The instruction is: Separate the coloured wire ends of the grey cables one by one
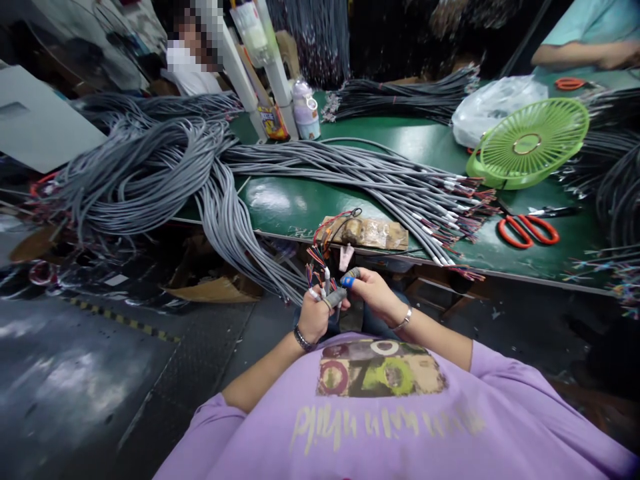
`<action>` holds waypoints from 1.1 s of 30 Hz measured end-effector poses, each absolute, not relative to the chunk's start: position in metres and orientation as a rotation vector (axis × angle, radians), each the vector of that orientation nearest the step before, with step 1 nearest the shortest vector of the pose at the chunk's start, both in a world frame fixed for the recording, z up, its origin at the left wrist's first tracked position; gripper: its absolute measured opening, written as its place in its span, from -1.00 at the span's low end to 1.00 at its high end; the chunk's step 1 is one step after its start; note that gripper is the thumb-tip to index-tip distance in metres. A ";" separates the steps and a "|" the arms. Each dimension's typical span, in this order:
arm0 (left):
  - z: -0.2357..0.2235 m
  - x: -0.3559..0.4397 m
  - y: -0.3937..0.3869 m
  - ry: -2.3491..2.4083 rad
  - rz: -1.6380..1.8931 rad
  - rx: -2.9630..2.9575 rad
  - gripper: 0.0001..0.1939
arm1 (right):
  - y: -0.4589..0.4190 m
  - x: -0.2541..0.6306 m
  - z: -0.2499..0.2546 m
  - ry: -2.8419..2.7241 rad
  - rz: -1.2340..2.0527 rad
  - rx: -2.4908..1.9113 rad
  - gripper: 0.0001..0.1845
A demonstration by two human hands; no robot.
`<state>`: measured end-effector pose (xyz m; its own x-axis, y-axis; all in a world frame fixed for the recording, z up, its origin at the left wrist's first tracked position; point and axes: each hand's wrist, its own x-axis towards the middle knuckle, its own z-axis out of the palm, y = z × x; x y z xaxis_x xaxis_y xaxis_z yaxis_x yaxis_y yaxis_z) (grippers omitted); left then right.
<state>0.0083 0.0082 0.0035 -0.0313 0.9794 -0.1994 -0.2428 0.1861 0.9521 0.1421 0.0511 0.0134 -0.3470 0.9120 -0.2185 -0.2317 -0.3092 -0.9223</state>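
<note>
1. Gray cables, a thick bundle, drape over the near edge of the green surface, left of its middle, and run down to the person's left hand, just beyond the lilac shirt.
2. The left hand's fingers are curled closed around the bundle's end; coloured wire ends stick up above the grip. One finger wears a gray covering.
3. Just beside it, the right hand has its fingers drawn close together, with a blue band on one; whether they pinch a wire, I cannot tell.
4. A pale clip sits just beyond the hands, at the near edge, beside a taped block lying along that edge.
5. Farther right, orange-handled scissors lie near the near edge, blades spread.
6. Across the middle, a row of gray leads stretches rightward, its stripped ends fanned toward the near edge. At the left end lies a large gray coil.
7. Toward the right end stands a green fan, with a clear plastic bag behind it.
8. Near the far edge are a lilac bottle, a yellow packet and a dark cable bundle.
9. Beyond, a teal sleeve shows at right and a person in white at left.
</note>
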 end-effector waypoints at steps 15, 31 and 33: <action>0.027 0.007 0.029 1.110 1.260 0.786 -0.75 | 0.100 0.141 0.011 -0.679 2.176 -0.844 -0.61; 0.026 0.010 0.033 1.108 1.209 0.741 -0.77 | 0.095 0.130 -0.008 -0.761 1.951 -0.835 -0.44; 0.024 0.011 0.034 1.109 1.199 0.743 -0.77 | 0.098 0.128 -0.007 -0.688 2.010 -0.782 -0.45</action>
